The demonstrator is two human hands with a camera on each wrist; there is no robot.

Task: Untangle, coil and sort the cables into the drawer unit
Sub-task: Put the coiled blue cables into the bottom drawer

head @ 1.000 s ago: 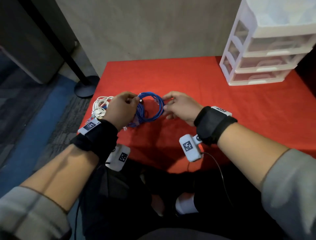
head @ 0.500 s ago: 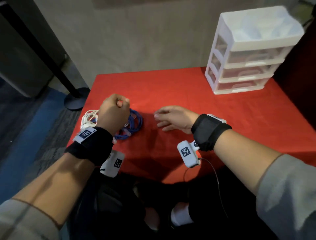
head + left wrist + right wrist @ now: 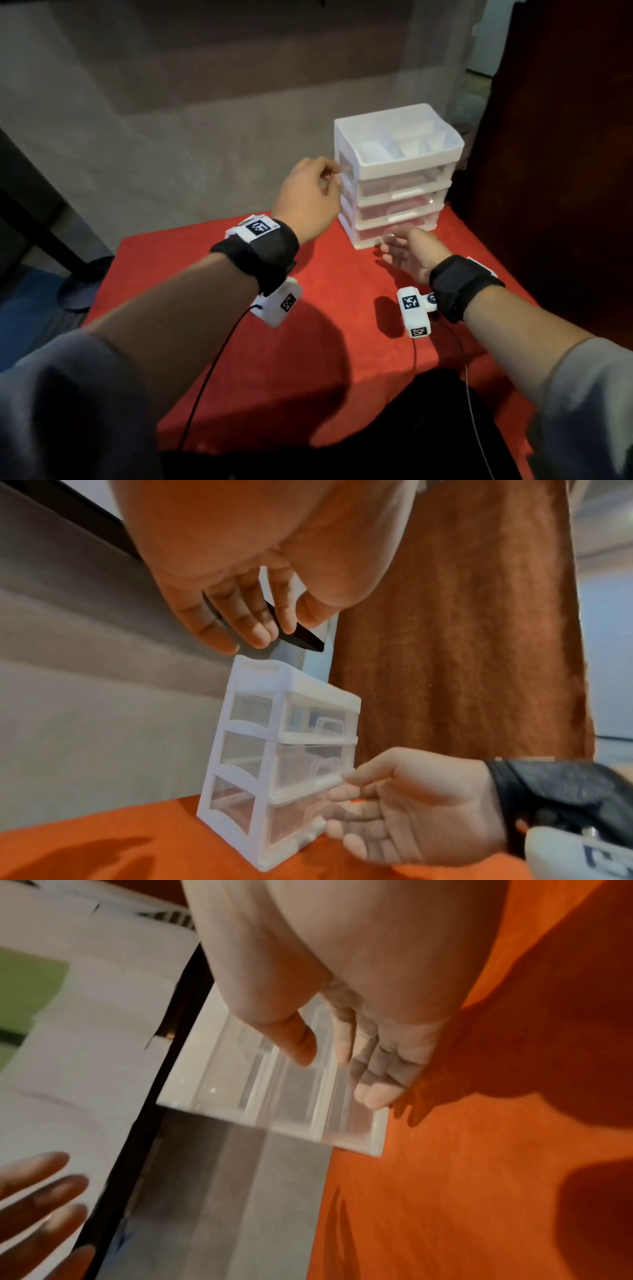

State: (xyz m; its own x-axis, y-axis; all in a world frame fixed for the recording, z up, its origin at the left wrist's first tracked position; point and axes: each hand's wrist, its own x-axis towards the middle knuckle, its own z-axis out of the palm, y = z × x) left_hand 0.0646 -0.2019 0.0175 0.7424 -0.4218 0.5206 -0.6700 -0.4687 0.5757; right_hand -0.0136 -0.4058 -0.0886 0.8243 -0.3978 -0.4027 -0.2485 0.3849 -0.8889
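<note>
Hands reach toward a white drawer unit (image 3: 397,174) standing at the far right of a red table (image 3: 308,342): the left hand (image 3: 308,202) hovers by its top corner, fingers loosely apart, while the right hand (image 3: 411,255) sits at the bottom drawer (image 3: 294,823), fingers relaxed; contact unclear

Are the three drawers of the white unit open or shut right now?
All three look shut: in the left wrist view the drawer unit shows its clear fronts flush with the frame, none pulled out.
</note>
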